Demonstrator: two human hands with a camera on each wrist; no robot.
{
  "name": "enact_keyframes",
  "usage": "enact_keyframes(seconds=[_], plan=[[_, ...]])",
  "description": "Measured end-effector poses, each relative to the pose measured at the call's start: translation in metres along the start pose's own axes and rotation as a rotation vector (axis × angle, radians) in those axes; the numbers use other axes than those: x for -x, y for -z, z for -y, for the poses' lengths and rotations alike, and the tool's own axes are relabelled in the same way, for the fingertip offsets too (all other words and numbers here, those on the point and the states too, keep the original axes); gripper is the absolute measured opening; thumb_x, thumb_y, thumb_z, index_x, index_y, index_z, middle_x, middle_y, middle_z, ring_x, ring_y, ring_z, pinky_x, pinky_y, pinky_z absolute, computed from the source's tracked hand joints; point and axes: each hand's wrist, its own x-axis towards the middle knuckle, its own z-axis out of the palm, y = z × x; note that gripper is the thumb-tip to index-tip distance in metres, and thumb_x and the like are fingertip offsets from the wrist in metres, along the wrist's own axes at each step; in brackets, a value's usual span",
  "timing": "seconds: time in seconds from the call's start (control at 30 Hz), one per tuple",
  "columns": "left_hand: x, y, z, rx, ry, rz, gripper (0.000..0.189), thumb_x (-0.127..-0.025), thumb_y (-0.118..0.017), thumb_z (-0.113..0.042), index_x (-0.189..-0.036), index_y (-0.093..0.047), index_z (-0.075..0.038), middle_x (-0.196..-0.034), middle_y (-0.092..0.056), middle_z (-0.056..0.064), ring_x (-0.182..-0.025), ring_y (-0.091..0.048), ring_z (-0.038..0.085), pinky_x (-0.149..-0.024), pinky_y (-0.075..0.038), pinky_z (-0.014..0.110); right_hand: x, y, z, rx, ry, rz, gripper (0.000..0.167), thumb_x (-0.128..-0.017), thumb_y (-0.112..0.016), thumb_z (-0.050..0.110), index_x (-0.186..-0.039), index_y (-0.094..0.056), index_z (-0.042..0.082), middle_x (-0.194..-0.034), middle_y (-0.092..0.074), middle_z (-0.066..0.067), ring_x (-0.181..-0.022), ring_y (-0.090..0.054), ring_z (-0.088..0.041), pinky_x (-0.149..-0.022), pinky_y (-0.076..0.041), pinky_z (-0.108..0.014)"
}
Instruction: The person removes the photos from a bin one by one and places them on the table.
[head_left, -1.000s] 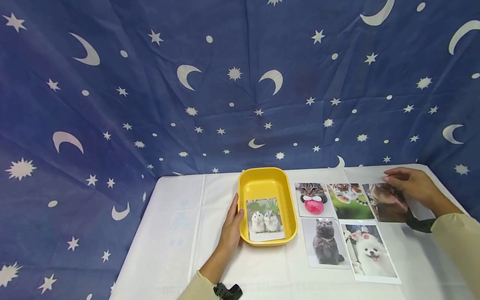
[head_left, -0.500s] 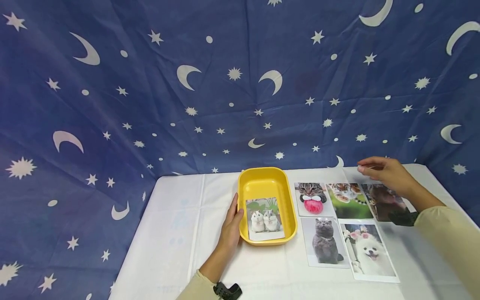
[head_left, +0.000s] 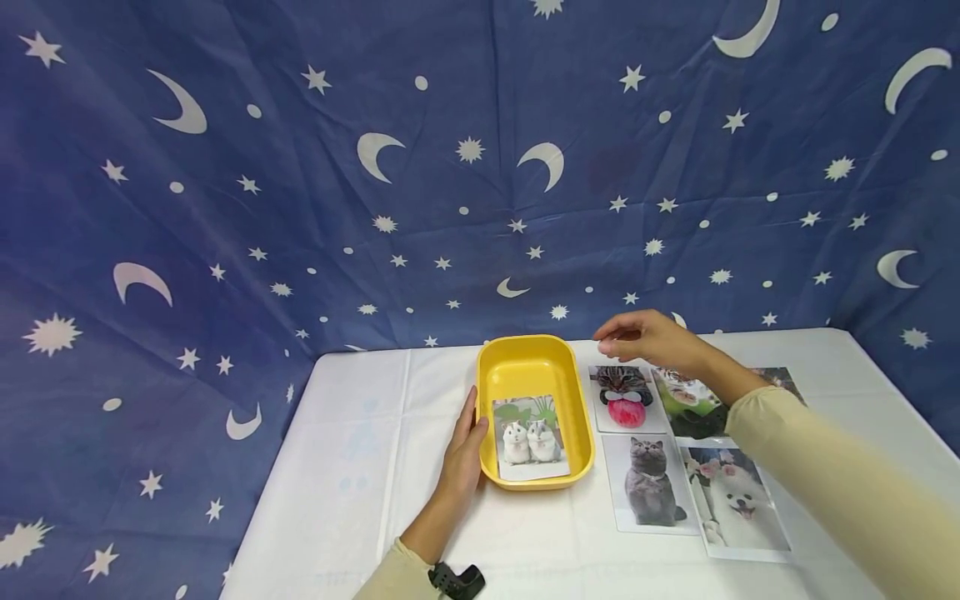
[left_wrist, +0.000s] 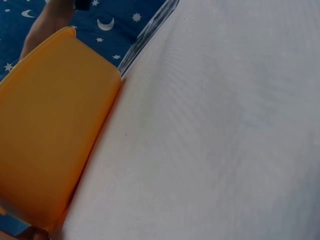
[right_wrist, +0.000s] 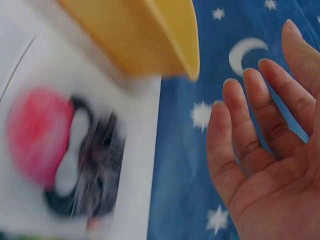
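My left hand holds the near left side of a yellow tray, its thumb at the rim. Inside the tray lies a photo card of two hamsters. Above the table behind a tabby cat card, my right hand hovers with nothing in it. Its fingers are spread and slightly bent in the right wrist view. Below the tabby card lies a grey cat card; right of that is a white dog card. My right forearm partly covers a tiger card and a brownish animal card.
A white cloth covers the table, and its back edge meets a blue curtain with moons and stars. Another stretch of curtain runs down the left side. The cards lie flat in two rows right of the tray.
My right hand has moved left from the brownish animal card, past the tiger card, to behind the tabby cat card near the tray. My left hand and the cards have stayed put.
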Motion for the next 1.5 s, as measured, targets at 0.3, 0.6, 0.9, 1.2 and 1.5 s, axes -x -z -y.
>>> enact_keyframes(seconds=[0.3, 0.6, 0.9, 1.2, 1.5], plan=[[0.001, 0.001, -0.001, -0.004, -0.001, -0.005, 0.058, -0.110, -0.042, -0.029, -0.164, -0.021, -0.030, -0.173, -0.013, -0.004, -0.160, -0.006, 0.023, -0.131, -0.006, 0.048, -0.041, -0.055, 0.034, -0.039, 0.057, 0.192, 0.045, -0.096, -0.073, 0.033, -0.126, -0.069, 0.001, -0.116, -0.072, -0.011, -0.108, -0.066, -0.041, -0.092, -0.061, -0.045], [-0.001, 0.000, -0.001, 0.000, -0.001, 0.013, 0.058, -0.111, -0.040, -0.027, -0.165, -0.020, -0.029, -0.173, -0.012, -0.002, -0.160, -0.007, 0.024, -0.131, -0.008, 0.048, -0.065, -0.091, 0.046, 0.033, 0.053, 0.302, 0.035, -0.094, -0.074, 0.040, -0.115, -0.076, 0.011, -0.105, -0.073, -0.003, -0.099, -0.065, -0.035, -0.092, -0.057, -0.049], [-0.002, 0.001, 0.001, 0.012, 0.002, 0.016, 0.058, -0.111, -0.041, -0.028, -0.165, -0.020, -0.031, -0.173, -0.011, -0.002, -0.160, -0.008, 0.025, -0.131, -0.009, 0.047, -0.075, -0.110, 0.041, 0.246, 0.011, 0.359, 0.030, -0.092, -0.075, 0.044, -0.101, -0.079, 0.016, -0.082, -0.070, -0.001, -0.075, -0.060, -0.017, -0.066, -0.052, -0.026], [-0.001, 0.002, 0.000, 0.018, 0.012, 0.014, 0.058, -0.111, -0.042, -0.027, -0.164, -0.021, -0.033, -0.173, -0.011, -0.004, -0.160, -0.007, 0.024, -0.131, -0.008, 0.047, -0.077, -0.119, 0.037, 0.331, 0.002, 0.344, 0.028, -0.089, -0.078, 0.043, -0.094, -0.081, 0.016, -0.083, -0.074, 0.007, -0.074, -0.059, -0.011, -0.066, -0.050, -0.024], [-0.001, 0.002, -0.001, 0.004, 0.009, 0.016, 0.058, -0.111, -0.042, -0.030, -0.164, -0.020, -0.032, -0.173, -0.012, -0.004, -0.160, -0.008, 0.023, -0.131, -0.008, 0.047, -0.075, -0.118, 0.039, 0.291, 0.009, 0.378, 0.031, -0.092, -0.075, 0.042, -0.086, -0.080, 0.012, -0.068, -0.065, 0.006, -0.062, -0.051, -0.009, -0.057, -0.041, -0.021]])
